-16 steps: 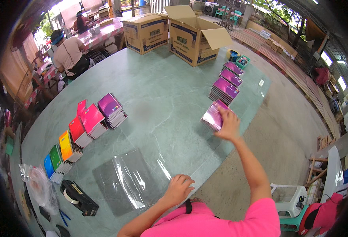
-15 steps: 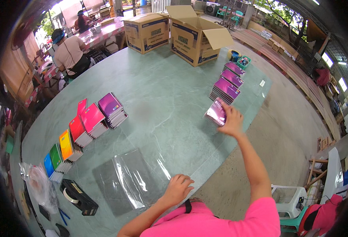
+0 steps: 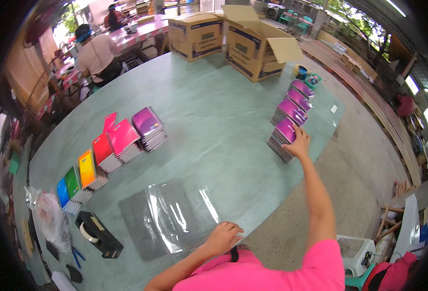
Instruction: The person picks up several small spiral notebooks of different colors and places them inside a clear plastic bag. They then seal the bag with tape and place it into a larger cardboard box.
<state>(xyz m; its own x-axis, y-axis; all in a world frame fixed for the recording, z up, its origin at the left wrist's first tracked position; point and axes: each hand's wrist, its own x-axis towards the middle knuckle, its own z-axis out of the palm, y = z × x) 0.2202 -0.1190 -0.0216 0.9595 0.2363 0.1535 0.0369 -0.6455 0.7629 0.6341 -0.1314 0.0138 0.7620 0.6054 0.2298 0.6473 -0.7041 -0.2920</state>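
At the right side of the table, my right hand [image 3: 299,143] grips the near edge of a stack of purple spiral notebooks [image 3: 285,130], thumb in front and fingers over the top cover. Behind that stack stand several more purple notebook stacks [image 3: 293,110] in a slanting row. My left hand [image 3: 225,237] rests at the table's near edge with fingers loosely bent and nothing in them. Beside it lie clear plastic sleeves [image 3: 163,220], flat and shiny.
On the left, notebook stacks in purple [image 3: 148,123], red [image 3: 125,138], yellow [image 3: 88,167], green [image 3: 72,180] and blue [image 3: 62,194] form a row. Nearer are a black tape dispenser [image 3: 100,235], plastic bag [image 3: 51,220] and blue-handled pliers [image 3: 78,257]. Two cartons [image 3: 252,53] stand at the back.
My right hand has set the purple notebooks it was holding down into line with the near right stack. The view has shifted slightly; my left hand stays at the table edge.
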